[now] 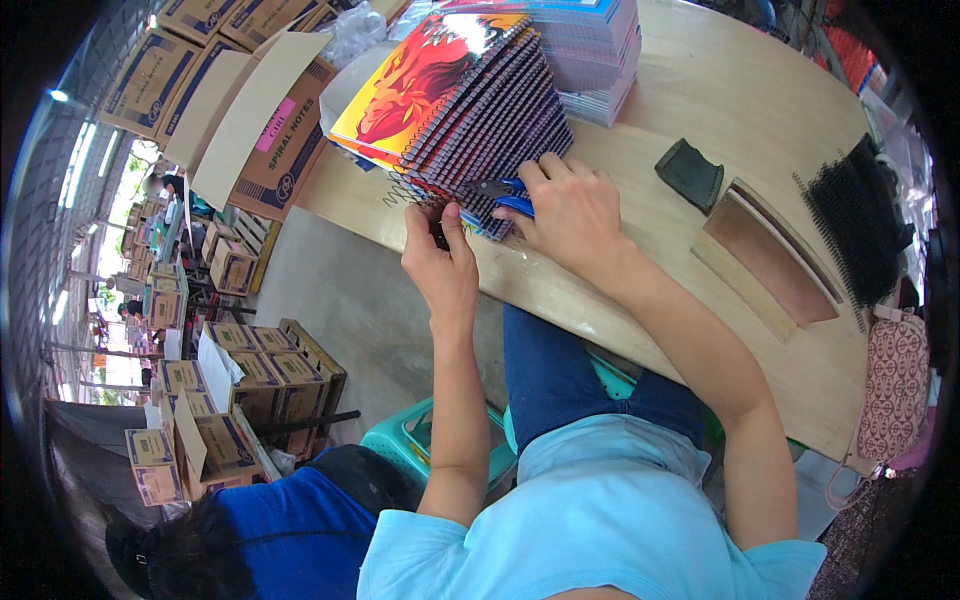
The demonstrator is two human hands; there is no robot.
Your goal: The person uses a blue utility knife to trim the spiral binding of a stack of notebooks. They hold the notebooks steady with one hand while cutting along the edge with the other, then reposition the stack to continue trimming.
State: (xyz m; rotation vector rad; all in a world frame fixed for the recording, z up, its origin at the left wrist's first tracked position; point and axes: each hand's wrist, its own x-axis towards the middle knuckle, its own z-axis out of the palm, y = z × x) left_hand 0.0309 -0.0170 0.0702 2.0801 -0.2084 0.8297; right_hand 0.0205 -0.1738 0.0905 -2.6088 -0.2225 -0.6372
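Observation:
A tall stack of spiral notebooks (490, 115), the top cover orange, red and yellow, stands near the table's edge with its wire bindings toward me. My right hand (578, 212) is closed around blue-handled pliers (516, 206), whose dark jaws point left against the lower notebooks. Just left of the jaws, my left hand (440, 258) pinches the end of a dark wire coil at the stack's lower corner. Loose loops of this coil (402, 190) stick out beyond the notebooks. Whether the jaws grip the wire cannot be made out.
Behind the notebooks rises a stack of unbound pages (590, 60). To the right lie a dark block (690, 174), a wooden holder (765, 260) and a bundle of black coils (855, 220). Cartons (285, 130) stand at left. A person in blue (300, 530) is at lower left.

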